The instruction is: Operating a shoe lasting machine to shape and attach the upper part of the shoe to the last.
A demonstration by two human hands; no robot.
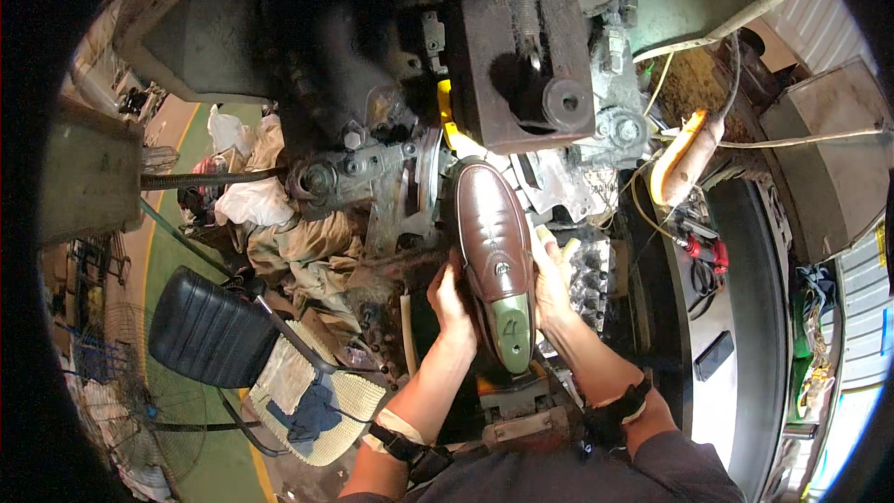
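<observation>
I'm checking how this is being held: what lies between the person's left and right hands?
In the head view, a brown shoe on a green last lies between the left hand and right hand.

A green floor (pixel 228 461) with a yellow line (pixel 264 482) runs down the left side of the frame. At lower left stands a chair (pixel 209 331) with a black padded backrest and a pale, textured seat cushion (pixel 354 417), beside a round wire fan guard (pixel 168 428). Pale ribbed wall panels (pixel 821 0) curve along the upper right. A narrow white tabletop (pixel 722 410) at lower right catches bright light, edged by a dark strip (pixel 756 317).
</observation>
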